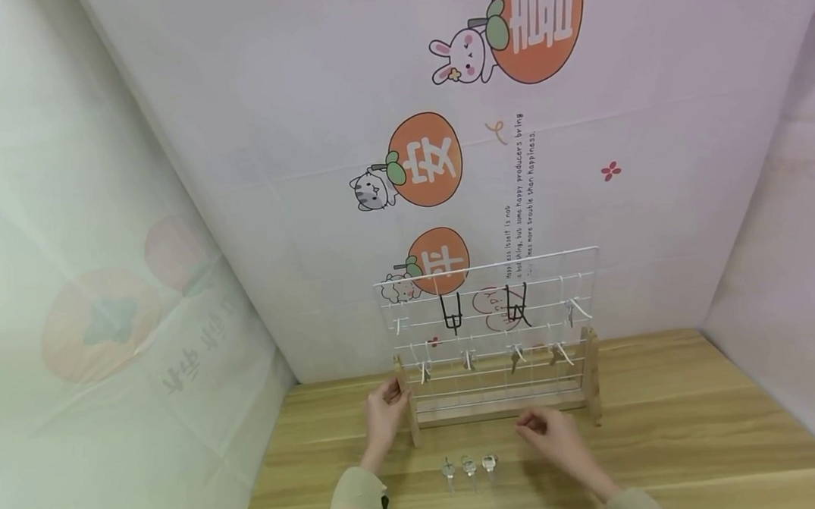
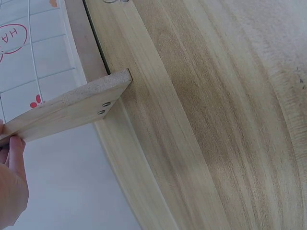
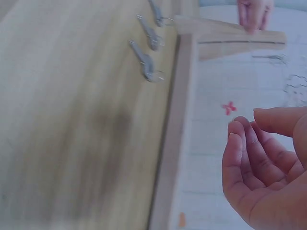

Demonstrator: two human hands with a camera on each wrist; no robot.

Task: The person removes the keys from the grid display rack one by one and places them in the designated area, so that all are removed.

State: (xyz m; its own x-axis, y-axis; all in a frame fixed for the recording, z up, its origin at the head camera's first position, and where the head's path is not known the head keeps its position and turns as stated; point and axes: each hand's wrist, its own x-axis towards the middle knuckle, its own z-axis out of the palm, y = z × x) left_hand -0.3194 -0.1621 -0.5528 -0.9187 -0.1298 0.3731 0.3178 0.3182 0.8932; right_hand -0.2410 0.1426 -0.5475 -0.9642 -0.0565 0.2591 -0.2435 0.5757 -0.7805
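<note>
My left hand [image 1: 386,415] pinches the left wooden upright [image 2: 72,108] of a rack, with fingertips on both sides of the wood in the left wrist view. The rack carries a white wire grid [image 1: 486,266] with several hooks, and keys [image 1: 516,360] hang from some of them. In front of the rack's base, my right hand [image 1: 555,438] hovers with loosely curled fingers; the right wrist view shows a gap between thumb and fingertips and nothing held. Three keys [image 1: 469,467] lie in a row on the table, left of the right hand.
The rack stands on a wood-grain table [image 1: 695,424], held by a right wooden upright [image 1: 592,375] and a lower crossbar [image 1: 496,412]. Two black wire holders [image 1: 453,317] hang on the grid. A white printed cloth [image 1: 296,214] covers the wall behind and the sides.
</note>
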